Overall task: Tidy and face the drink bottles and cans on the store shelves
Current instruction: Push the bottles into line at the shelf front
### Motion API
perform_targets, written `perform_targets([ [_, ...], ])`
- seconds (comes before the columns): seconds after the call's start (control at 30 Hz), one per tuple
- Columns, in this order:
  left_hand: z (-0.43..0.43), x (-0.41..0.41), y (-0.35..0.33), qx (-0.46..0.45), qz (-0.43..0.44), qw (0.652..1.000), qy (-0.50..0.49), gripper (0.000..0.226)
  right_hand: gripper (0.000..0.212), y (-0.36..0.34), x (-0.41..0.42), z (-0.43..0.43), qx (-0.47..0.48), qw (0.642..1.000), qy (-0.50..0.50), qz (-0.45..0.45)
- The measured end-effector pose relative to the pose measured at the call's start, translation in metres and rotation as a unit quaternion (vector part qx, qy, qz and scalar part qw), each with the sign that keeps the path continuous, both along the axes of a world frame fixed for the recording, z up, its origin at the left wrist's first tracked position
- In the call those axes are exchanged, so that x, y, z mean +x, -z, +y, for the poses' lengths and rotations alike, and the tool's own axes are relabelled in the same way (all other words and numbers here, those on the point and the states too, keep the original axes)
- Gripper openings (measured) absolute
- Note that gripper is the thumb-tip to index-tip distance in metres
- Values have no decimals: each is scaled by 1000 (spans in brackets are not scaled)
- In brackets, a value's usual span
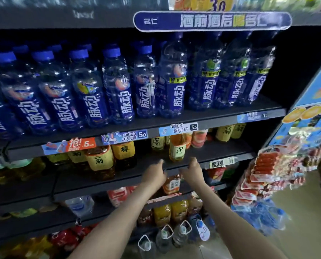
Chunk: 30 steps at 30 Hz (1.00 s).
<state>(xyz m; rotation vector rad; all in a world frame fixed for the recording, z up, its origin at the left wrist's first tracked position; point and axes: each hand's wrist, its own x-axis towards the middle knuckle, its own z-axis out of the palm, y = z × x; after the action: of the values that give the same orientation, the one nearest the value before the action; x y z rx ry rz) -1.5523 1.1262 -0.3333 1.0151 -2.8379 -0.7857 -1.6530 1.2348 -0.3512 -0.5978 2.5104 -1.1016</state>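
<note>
Flanking amber tea bottle (pixel 177 148), upright at second shelf (pixel 100 182) front edge: left hand (pixel 154 173) and right hand (pixel 192 171), both loosely open, empty, apparently poised to square its label forward.

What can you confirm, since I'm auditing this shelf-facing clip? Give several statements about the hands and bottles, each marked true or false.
1. The blue-capped bottles line the upper shelf. True.
2. The left hand grips the amber tea bottle. False: it and the right hand reach up just below that bottle, holding nothing.
3. The amber tea bottle stands upright. True.
4. The handled water jugs sit on the top shelf. False: they stand at the very bottom.
</note>
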Motion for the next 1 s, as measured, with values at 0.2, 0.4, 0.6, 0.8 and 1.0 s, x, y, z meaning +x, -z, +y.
perform_targets([
  [0.2, 3, -33, 11, -4, -25, 1000, -13, 45, 64, 11, -33, -16, -33, 999, 5, -13],
  [0.4, 8, -48, 16, 9, -40, 996, -76, 52, 51, 14, -57, -31, -22, 998, -50, -17],
  [0.6, 41, -59, 20, 40, -38, 988, -146, 53, 48, 17, -69, -21, -15, 993, -104, -57],
  [0.8, 70, -74, 20, 48, -34, 982, -180, 51, 49, 11, -85, -2, -39, 985, -159, -51],
  [1.0, 71, -85, 28, 31, 17, 983, -178, 51, 50, 9, -94, -9, -33, 982, -177, -64],
])
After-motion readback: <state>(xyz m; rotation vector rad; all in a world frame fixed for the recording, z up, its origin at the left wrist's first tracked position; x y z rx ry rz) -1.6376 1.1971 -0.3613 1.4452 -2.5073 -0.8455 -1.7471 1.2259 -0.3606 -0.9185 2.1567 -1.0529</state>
